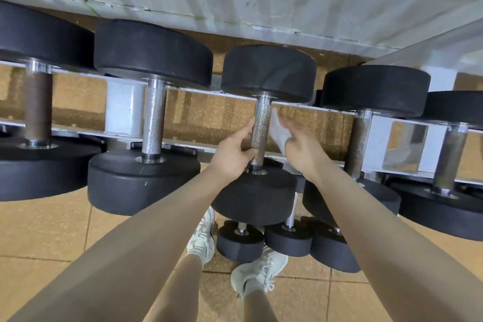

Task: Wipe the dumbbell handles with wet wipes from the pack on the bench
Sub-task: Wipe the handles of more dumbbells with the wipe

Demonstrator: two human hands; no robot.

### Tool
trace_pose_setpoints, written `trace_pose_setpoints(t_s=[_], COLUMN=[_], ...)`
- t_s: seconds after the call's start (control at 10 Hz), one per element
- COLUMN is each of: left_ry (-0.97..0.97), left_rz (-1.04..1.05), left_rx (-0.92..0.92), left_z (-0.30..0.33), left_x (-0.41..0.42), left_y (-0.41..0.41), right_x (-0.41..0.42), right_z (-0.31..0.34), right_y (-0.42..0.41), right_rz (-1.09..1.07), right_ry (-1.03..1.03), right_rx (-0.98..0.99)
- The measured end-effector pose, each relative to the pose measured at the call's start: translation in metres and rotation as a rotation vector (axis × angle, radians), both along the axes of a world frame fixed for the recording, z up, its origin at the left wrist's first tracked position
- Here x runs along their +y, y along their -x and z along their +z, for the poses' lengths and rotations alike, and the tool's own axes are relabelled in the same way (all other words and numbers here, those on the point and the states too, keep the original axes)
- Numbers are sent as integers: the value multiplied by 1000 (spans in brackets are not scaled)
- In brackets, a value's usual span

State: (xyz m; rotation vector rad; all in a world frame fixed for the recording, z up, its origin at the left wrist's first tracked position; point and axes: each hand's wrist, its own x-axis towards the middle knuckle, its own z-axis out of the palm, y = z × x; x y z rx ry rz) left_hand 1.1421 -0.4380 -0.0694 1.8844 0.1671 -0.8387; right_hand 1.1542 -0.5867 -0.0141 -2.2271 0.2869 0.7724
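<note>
A black dumbbell with a knurled steel handle (pixel 261 128) lies on the white rack (pixel 125 110) in the middle of the row. My left hand (pixel 234 153) grips the lower part of that handle from the left. My right hand (pixel 300 149) is just right of the handle and holds a crumpled white wet wipe (pixel 278 129), which hangs beside the handle's right side. Whether the wipe touches the steel cannot be told. The wipe pack and the bench are out of sight.
More black dumbbells lie on the rack to both sides, a rusty-handled one (pixel 38 107) far left and a shiny one (pixel 154 117) beside it. Smaller dumbbells (pixel 240 240) sit on a lower tier by my shoes (pixel 257 276). A white wall runs behind.
</note>
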Motion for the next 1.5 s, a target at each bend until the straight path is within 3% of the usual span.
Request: trace_pose_setpoints(t_s=[0.1, 0.2, 0.3, 0.4, 0.5, 0.6, 0.7, 0.9, 1.0, 1.2, 1.4, 1.5], left_ry=[26, -13, -111, -202, -239, -262, -246, -229, -234, -339, -345, -353], left_rz=[-14, 99, 351, 300, 226, 188, 236, 286, 300, 293, 330, 327], left_rx=[-10, -50, -72, -109, -92, -80, -102, -141, -142, -170, -188, -194], left_z=[-2, -2, 1, 7, 10, 11, 9, 5, 4, 14, 12, 11], left_x=[2, 1, 3, 9, 13, 11, 9, 8, 9, 8, 7, 7], left_y=[-2, -1, 8, 21, 23, 21, 21, 23, 24, 25, 26, 27], right_x=[12, 12, 6, 7, 6, 13, 22, 18, 27, 27, 21, 13], right_z=[8, -12, -28, -30, -27, -8, -5, -34, -28, -25, -15, -31], right_y=[-13, -17, -12, 0, 8, -4, -29, -36, -21, -1, -44, -33], right_rz=[234, 524, 669, 690, 768, 832, 670, 777, 884, 1042, 744, 753], right_ry=[-46, 131, 168, 14, 22, 104, 108, 402, 213, 293, 256, 299], right_rx=[-164, -114, -88, 96, 214, 34, -115, -221, -199, -158, -376, -209])
